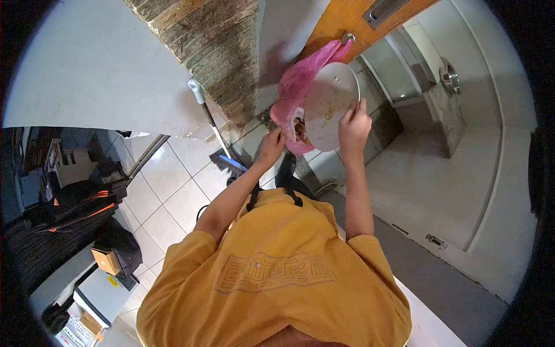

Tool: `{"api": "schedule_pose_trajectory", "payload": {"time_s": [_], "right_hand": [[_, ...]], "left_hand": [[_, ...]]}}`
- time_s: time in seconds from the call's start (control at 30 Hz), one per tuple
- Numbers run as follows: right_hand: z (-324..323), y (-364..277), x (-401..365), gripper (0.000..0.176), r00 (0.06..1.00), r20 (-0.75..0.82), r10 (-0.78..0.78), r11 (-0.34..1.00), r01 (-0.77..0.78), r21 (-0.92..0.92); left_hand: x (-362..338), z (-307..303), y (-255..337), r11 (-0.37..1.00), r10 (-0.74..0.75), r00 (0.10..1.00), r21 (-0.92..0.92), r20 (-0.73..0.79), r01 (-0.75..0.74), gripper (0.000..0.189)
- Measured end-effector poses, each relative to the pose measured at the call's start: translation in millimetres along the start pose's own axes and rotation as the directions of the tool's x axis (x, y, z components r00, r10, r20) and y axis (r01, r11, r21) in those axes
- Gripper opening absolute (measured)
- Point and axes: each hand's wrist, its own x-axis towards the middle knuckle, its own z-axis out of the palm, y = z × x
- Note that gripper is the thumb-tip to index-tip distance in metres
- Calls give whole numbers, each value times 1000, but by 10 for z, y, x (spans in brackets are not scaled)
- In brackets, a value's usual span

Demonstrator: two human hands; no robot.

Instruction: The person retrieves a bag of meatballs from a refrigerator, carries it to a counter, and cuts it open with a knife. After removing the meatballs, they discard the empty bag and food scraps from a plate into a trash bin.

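Observation:
A pink plastic bag [298,84] hangs from a metal knob [348,38] on the orange-brown door. Its mouth is pulled open, and food scraps [299,128] show inside. My left hand [273,146] is closed on the near left edge of the bag. In my right hand [354,128] is the right rim of a white plate [329,107], tilted with its left edge at the bag's opening. Small yellowish bits lie on the plate's surface.
A broom [231,162] with a blue-and-black head leans at the stone-clad wall corner [222,55]. On the right is a white door [439,173]. Dark shelving [63,202] and a cardboard box [106,261] are at the left, beside the tiled floor [165,179].

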Motion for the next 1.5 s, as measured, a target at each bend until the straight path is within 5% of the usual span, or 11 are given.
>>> {"api": "schedule_pose_trajectory", "payload": {"time_s": [0.17, 0.33, 0.77, 1.0, 1.33, 1.4, 1.5], "right_hand": [[135, 45, -35, 26, 997, -4, -78, 996, 78, 45], [140, 24, 12, 38, 998, 61, -24, 995, 30, -98], [76, -92, 278, 20, 984, 146, -106, 988, 121, -98], [164, -109, 542, 23, 988, 144, -61, 985, 83, -150], [212, -57, 481, 30, 962, 230, -150, 975, 182, -125], [248, -95, 560, 30, 979, 196, -63, 971, 106, -217], [249, -63, 555, 29, 988, 135, -80, 981, 102, -164]], "left_hand": [[-27, -23, 84, 1000, 12, 999, -24, -50, -13, 13], [-16, -2, -32, 999, -37, 999, -27, -15, 36, 20], [39, 25, -101, 1000, 21, 999, -3, -30, -21, 17], [145, -15, -160, 997, 72, 994, -11, -76, -73, 19], [101, 5, -350, 1000, -24, 997, -12, 72, 25, 19], [224, -9, -317, 998, 70, 995, 0, -77, -70, 18], [358, -61, -305, 1000, 4, 1000, -9, 21, -4, 17]]}}
